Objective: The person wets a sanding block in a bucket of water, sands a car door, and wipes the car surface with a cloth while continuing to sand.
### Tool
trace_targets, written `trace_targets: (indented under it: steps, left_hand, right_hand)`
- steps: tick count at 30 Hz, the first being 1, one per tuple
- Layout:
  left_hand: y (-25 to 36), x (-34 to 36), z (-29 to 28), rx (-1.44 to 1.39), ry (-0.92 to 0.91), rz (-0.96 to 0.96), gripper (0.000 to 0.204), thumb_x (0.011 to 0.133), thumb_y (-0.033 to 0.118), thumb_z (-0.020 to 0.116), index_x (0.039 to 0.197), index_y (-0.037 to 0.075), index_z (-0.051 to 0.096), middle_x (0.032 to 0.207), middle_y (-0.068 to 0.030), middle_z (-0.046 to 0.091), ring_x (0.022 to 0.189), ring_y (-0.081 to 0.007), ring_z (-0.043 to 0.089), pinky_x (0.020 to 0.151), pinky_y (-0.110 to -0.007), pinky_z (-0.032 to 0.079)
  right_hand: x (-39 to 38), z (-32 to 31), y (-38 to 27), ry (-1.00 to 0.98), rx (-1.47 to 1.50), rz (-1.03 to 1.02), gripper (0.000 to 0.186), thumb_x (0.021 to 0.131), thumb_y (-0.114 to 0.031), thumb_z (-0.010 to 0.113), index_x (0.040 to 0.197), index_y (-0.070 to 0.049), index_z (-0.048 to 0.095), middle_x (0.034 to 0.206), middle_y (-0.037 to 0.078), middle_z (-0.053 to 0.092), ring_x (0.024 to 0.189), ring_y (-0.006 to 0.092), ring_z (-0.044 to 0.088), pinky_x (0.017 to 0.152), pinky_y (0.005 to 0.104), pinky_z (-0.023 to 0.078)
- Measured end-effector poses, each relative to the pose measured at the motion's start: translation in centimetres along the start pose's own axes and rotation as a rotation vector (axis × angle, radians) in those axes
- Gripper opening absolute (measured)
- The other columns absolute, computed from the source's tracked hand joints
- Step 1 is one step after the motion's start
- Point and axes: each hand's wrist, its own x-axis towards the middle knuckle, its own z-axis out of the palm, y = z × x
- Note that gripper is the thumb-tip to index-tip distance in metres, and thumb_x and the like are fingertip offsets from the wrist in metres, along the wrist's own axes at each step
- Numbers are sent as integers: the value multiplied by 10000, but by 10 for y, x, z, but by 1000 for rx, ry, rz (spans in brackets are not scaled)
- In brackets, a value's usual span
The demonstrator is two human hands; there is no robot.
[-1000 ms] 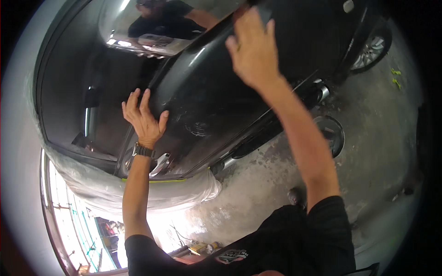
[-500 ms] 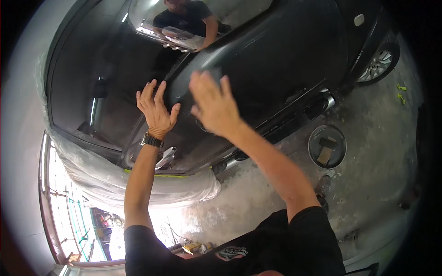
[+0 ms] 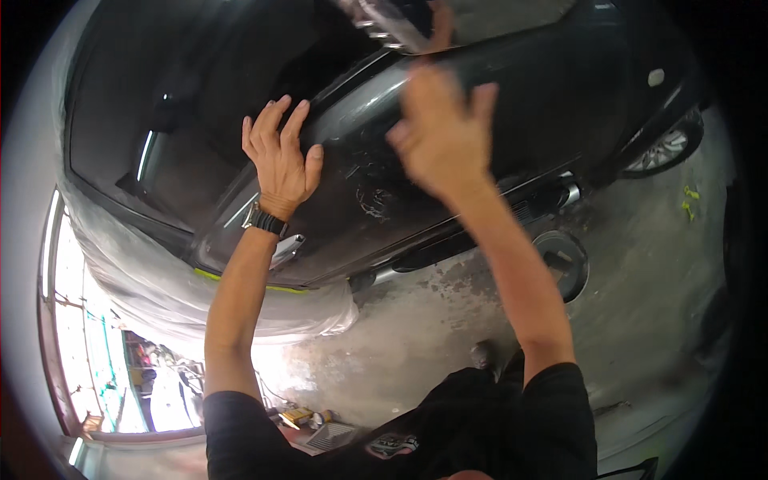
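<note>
My left hand (image 3: 280, 156) lies open, fingers spread, on the black car's door (image 3: 520, 112) beside the window's lower edge, with a watch (image 3: 266, 222) on its wrist. Farther right, my right hand (image 3: 440, 136) is over the upper door panel, thumb and little finger apart, its middle fingers blurred by motion; whether anything lies under the palm is hidden. Pale scuff marks (image 3: 374, 202) show between and below my hands. A chrome door handle (image 3: 286, 251) is just below my left wrist.
Translucent sheeting (image 3: 136, 268) with yellow tape (image 3: 206, 274) covers part of the car at left. On the concrete floor (image 3: 640, 264) are a round dark tub (image 3: 568, 280) and yellow scraps (image 3: 690, 210). A wheel (image 3: 664, 148) is at right, a bright barred opening (image 3: 84, 320) at lower left.
My right hand moved down and left along the door, then back up to the right. My left hand stayed on the car, while the view shifted and tilted.
</note>
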Motion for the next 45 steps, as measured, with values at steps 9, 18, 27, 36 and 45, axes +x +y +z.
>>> trace_targets:
  steps: [9, 18, 27, 36, 45]
  left_hand:
    - [6, 2, 9, -60, 39, -19, 561, 1015, 388, 501, 1503, 112, 524, 1537, -145, 497, 1453, -350, 428, 1236, -612, 187]
    - [14, 9, 11, -40, 13, -24, 536, 1017, 393, 503, 1486, 138, 552, 1520, -120, 515, 1451, -339, 433, 1239, -604, 185]
    - [14, 11, 5, -33, 0, -21, 513, 1022, 347, 496, 1491, 149, 555, 1523, -106, 515, 1456, -330, 426, 1247, -592, 179]
    - [16, 18, 5, -54, 41, -20, 502, 1030, 331, 478, 1486, 134, 555, 1515, -110, 522, 1453, -331, 433, 1246, -587, 183]
    - [18, 21, 5, -44, 40, -10, 523, 1051, 382, 425, 1488, 123, 549, 1512, -116, 525, 1450, -334, 437, 1245, -589, 187]
  right_hand:
    - [-18, 18, -43, -44, 93, -235, 767, 935, -446, 700, 1520, -1, 481, 1578, 150, 478, 1522, 321, 373, 1181, 709, 277]
    - [-17, 25, -58, -48, 87, -253, 770, 938, -465, 675, 1505, 22, 491, 1589, 183, 469, 1506, 324, 375, 1199, 693, 251]
    - [-6, 14, -58, 79, 80, -88, 747, 953, -431, 676, 1471, 80, 506, 1552, 236, 482, 1501, 379, 391, 1191, 716, 248]
    - [9, -18, -5, 103, -50, -9, 666, 1000, -382, 617, 1499, 44, 499, 1585, 211, 473, 1492, 370, 435, 1179, 735, 249]
    - [9, -22, 25, 130, -112, -60, 689, 986, -391, 642, 1505, 28, 468, 1547, 195, 501, 1481, 342, 448, 1163, 748, 250]
